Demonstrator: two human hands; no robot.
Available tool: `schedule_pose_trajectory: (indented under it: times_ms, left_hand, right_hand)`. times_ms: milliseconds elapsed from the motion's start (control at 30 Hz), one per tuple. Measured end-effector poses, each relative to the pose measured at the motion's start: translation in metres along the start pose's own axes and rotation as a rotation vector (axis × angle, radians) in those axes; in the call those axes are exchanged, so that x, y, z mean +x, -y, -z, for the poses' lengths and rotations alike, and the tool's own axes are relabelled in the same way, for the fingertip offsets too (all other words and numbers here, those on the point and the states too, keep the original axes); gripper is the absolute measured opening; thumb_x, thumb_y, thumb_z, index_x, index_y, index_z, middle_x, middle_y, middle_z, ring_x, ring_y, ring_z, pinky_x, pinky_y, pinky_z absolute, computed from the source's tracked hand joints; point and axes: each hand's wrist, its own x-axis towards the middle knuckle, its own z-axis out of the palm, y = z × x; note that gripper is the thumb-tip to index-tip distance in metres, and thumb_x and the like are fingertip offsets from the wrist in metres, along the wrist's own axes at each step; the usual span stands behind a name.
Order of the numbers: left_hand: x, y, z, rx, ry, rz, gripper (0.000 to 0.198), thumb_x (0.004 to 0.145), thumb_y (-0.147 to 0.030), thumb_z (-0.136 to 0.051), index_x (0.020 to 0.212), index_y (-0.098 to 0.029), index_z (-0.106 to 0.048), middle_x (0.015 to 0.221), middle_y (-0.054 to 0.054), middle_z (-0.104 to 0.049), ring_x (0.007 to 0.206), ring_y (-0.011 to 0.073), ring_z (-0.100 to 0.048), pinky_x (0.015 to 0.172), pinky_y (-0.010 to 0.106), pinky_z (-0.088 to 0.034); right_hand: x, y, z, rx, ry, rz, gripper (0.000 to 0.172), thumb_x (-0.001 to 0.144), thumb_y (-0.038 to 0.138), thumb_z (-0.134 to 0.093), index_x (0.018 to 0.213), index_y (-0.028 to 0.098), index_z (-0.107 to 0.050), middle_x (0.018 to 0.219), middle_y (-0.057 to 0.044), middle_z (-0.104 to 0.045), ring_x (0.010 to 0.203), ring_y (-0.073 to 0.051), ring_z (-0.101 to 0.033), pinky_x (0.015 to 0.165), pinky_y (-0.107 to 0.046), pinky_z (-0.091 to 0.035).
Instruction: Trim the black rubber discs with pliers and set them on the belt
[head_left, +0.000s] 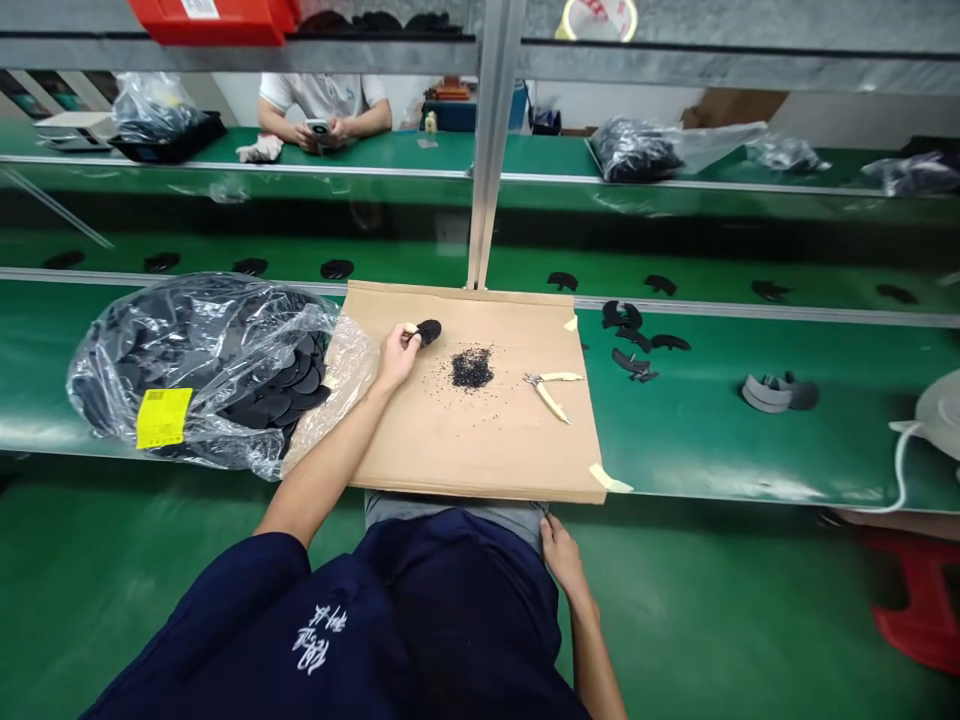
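Note:
My left hand [397, 358] is closed on a round flat black plastic part [429, 332], held over the cardboard sheet [420, 440]. A pale cover shows on one fingertip. Beside that hand lies a heap of tiny black bits [472, 368]. Nippers with cream handles [551, 390] rest on the right side of the cardboard, their handles spread. To the left, a clear plastic bag [202, 320] with a yellow label holds many similar black parts [289, 390]. Down at my right thigh, my right hand [561, 555] rests against the grey trousers, holding nothing visible, fingers loosely extended.
Right of the cardboard lie several curved black pieces [626, 320] and grey and black parts [776, 392]. A white cable [900, 465] hangs at the right edge. A metal post [487, 150] rises behind the cardboard. Across the bench, a person [322, 100] holds a phone.

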Motion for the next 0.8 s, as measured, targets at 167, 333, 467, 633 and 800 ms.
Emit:
schedule_pose_trajectory:
  times_ms: [167, 333, 467, 633, 800]
  left_hand:
    - [0.001, -0.001, -0.006, -0.046, 0.002, -0.048, 0.019, 0.089, -0.038, -0.061, 0.091, -0.019, -0.059, 0.086, 0.003, -0.065, 0.082, 0.0171, -0.065, 0.079, 0.027, -0.052]
    - [-0.004, 0.002, -0.006, -0.065, 0.049, -0.075, 0.023, 0.092, -0.042, -0.06, 0.096, -0.019, -0.06, 0.096, 0.008, -0.069, 0.09, 0.0202, -0.068, 0.082, 0.031, -0.055]
    - [-0.012, -0.007, -0.004, -0.029, 0.148, -0.081, 0.02, 0.094, -0.038, -0.058, 0.096, -0.019, -0.061, 0.096, 0.008, -0.072, 0.091, 0.0206, -0.07, 0.084, 0.034, -0.058]
    - [-0.042, -0.033, -0.004, 0.113, 0.372, -0.112, 0.008, 0.094, -0.028, -0.065, 0.087, -0.024, -0.068, 0.084, 0.004, -0.075, 0.077, 0.0195, -0.073, 0.071, 0.034, -0.062]
    - [-0.064, -0.047, 0.043, 0.384, 0.378, -0.102, 0.012, 0.093, -0.029, -0.07, 0.104, -0.033, -0.072, 0.091, 0.003, -0.076, 0.081, 0.0224, -0.073, 0.075, 0.037, -0.063]
  right_hand:
    - [-0.003, 0.041, 0.068, 0.145, 0.445, 0.268, 0.03, 0.093, 0.052, -0.063, 0.103, 0.029, -0.081, 0.099, -0.005, -0.081, 0.089, -0.024, -0.078, 0.074, -0.033, -0.062]
    - [0.076, 0.114, 0.097, 0.134, 0.179, 0.611, 0.019, 0.1, 0.032, -0.057, 0.097, 0.027, -0.075, 0.088, -0.003, -0.079, 0.078, -0.02, -0.075, 0.073, -0.032, -0.062]
    - [0.164, 0.149, 0.069, 0.066, -0.001, 0.739, 0.031, 0.095, 0.028, -0.058, 0.124, 0.027, -0.07, 0.118, -0.012, -0.073, 0.11, -0.029, -0.071, 0.096, -0.045, -0.06]
    - [0.208, 0.165, 0.029, 0.012, 0.053, 1.005, 0.032, 0.096, 0.03, -0.06, 0.125, 0.029, -0.071, 0.127, -0.014, -0.069, 0.108, -0.03, -0.07, 0.093, -0.046, -0.06]
    - [0.207, 0.157, 0.021, 0.133, 0.016, 1.087, 0.02, 0.098, 0.024, -0.058, 0.109, 0.028, -0.074, 0.096, -0.008, -0.076, 0.083, -0.024, -0.073, 0.074, -0.038, -0.061]
